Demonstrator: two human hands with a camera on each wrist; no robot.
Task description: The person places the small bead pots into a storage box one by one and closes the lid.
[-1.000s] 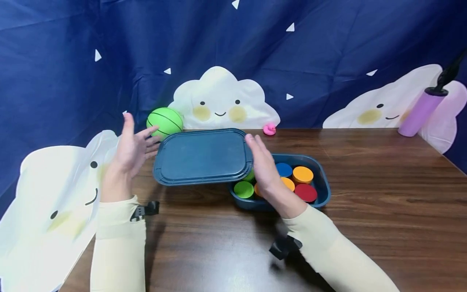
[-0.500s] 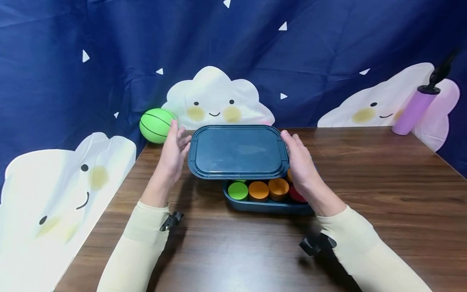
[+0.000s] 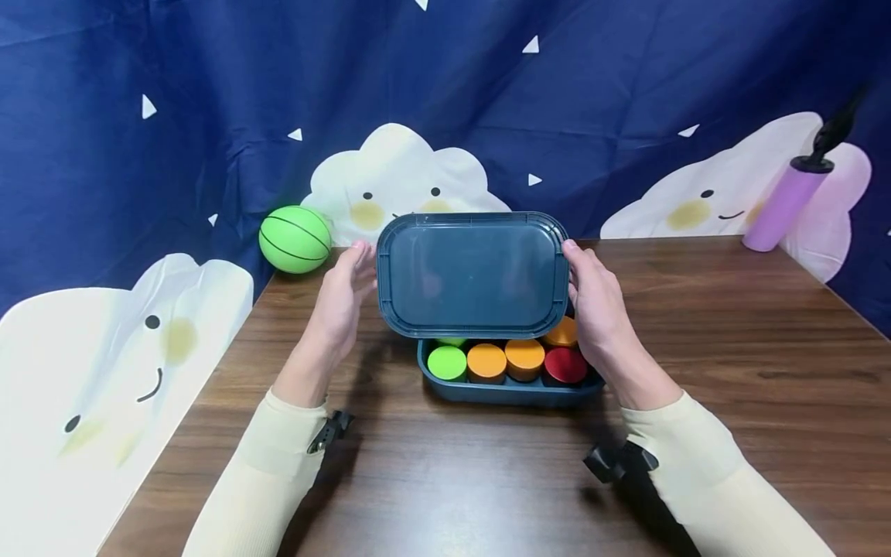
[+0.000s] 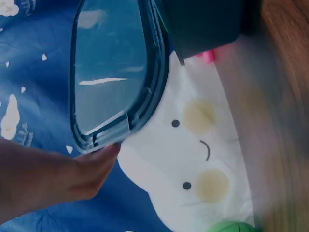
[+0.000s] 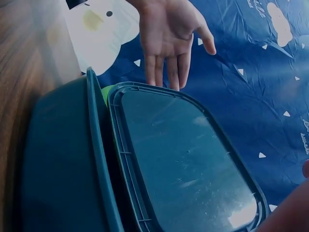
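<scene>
A dark blue-green lid (image 3: 473,275) is tilted up over the rear of a box (image 3: 511,396) of the same colour in the head view. My right hand (image 3: 602,305) grips the lid's right edge, thumb on the near face and fingers behind. At the opposite edge is my left hand (image 3: 337,305), its straight fingertips right at the rim; the right wrist view shows this left hand (image 5: 169,43) with its palm spread. Inside the box stand several short round pieces: a green one (image 3: 447,363), orange ones (image 3: 486,363) and a red one (image 3: 564,366). The lid hides the back ones.
A green ball (image 3: 295,239) sits at the table's back left corner. Toward the back right stands a purple hand pump (image 3: 786,203) with a black top. Blue cloth with white clouds hangs behind the wooden table (image 3: 752,387). Something pink (image 4: 208,56) shows beside the box in the left wrist view.
The lid has moved right, over the box, and tilted up to face me more. My left hand has come from the left to its edge; my right hand moved right, holding it.
</scene>
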